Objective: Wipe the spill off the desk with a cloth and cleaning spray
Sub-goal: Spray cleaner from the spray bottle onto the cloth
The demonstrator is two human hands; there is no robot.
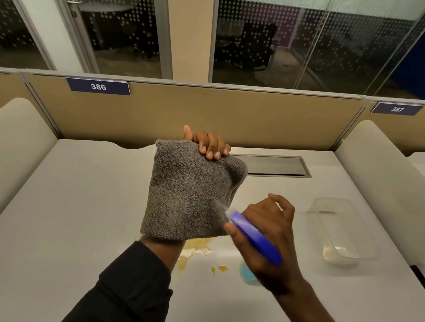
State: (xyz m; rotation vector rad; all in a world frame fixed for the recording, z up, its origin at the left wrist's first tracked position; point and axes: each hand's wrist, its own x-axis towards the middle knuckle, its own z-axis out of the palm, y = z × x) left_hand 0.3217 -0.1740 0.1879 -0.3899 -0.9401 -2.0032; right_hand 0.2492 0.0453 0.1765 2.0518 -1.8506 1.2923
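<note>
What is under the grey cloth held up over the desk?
Below the grey cloth, held by the left hand, a yellowish spill lies on the desk. The cloth and forearm hide the spill's far edge, so its full extent is unclear.

Open-plan office, numbered desk partitions (98, 86), glass-walled rooms (311, 40)

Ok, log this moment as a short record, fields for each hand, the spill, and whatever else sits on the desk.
left hand: left hand holds the grey cloth up above the desk
right hand: right hand grips the blue spray bottle, nozzle at the cloth, mist visible
spill: yellowish spill on the desk, below the cloth, unwiped
other: clear plastic container to the right; light-blue item partly hidden under the right hand
</note>
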